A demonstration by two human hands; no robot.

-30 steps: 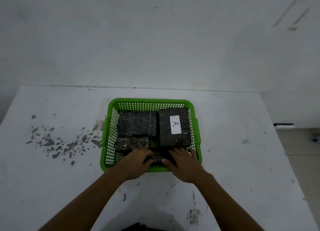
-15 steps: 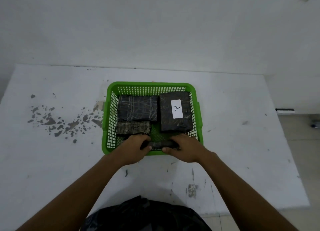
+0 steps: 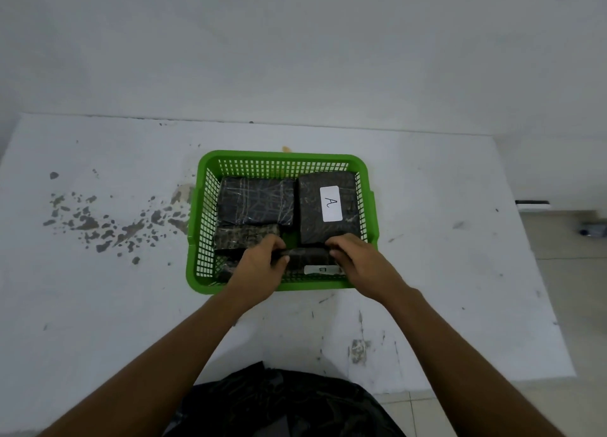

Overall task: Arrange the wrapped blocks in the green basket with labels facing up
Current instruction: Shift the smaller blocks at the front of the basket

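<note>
Green plastic mesh forms the basket (image 3: 368,206), which sits on the white surface (image 3: 443,272); all positions below are given relative to this basket.

Contents:
- Far right corner: a dark wrapped block (image 3: 328,213) lies flat. Its white label (image 3: 331,203), marked "A", faces up.
- Far left corner: a second block (image 3: 256,202) lies flat, with no label visible on its top face.
- Left wall, nearer to me than the second block: a third block (image 3: 244,234), also showing no label. My left hand partly covers it.
- Near wall: a fourth block (image 3: 307,257), tilted on edge. Its label (image 3: 320,269), marked "B", faces toward me rather than up.
- Near left corner: a dark shape shows below my left hand; I cannot tell what it is.

Hands:
- My left hand (image 3: 259,269) is over the near wall, with the fingers (image 3: 279,256) closed on the left end of the fourth block.
- My right hand (image 3: 363,266) is over the near right corner, with the fingers (image 3: 338,252) closed on the right end of the same block.

Surroundings: grey chipped patches (image 3: 98,226) mark the surface to the left of the basket. A black bag (image 3: 279,403) lies at the surface's near edge, between my forearms.
</note>
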